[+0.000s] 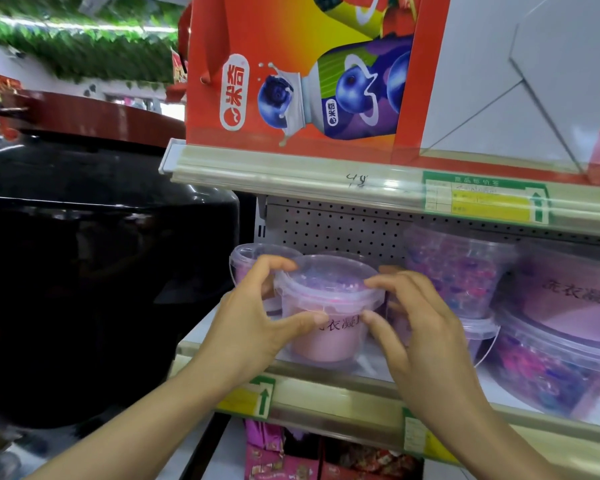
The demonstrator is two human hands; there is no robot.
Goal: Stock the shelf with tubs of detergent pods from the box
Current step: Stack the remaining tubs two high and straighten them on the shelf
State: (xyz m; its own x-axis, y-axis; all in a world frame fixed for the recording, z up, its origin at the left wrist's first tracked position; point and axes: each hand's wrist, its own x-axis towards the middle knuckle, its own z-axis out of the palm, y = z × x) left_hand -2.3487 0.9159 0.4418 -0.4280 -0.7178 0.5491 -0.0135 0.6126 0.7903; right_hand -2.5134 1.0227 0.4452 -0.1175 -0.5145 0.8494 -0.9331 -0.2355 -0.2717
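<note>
both forearms reach up from the bottom of the view toward the middle shelf (326,379). left hand (253,327) comes in from the lower left, wrist bent slightly, its fingers (274,263) curled over the far left rim of a clear tub (326,306) and its thumb laid across the tub's front just under the lid. right hand (420,334) comes in from the lower right, its fingers (388,280) bent onto the right edge of the lid and its thumb pressed against the front wall beside the printed label. so both hands grip the same tub from opposite sides, with the two thumbs close together on its front.

the tub has a see-through lid and pinkish-purple contents, and it stands upright on the shelf near the front edge, toward the shelf's left end. just behind it to the left stands another small tub (253,261), partly hidden by the left hand. to the right are larger tubs of purple pods (461,268), stacked one on another, and more at the far right edge (561,358).

green and yellow price tags (485,199) sit on the shelf rails. on the shelf above stands a red carton (298,74) printed with blueberries. left of the shelving is a big dark rounded vessel (101,265).
</note>
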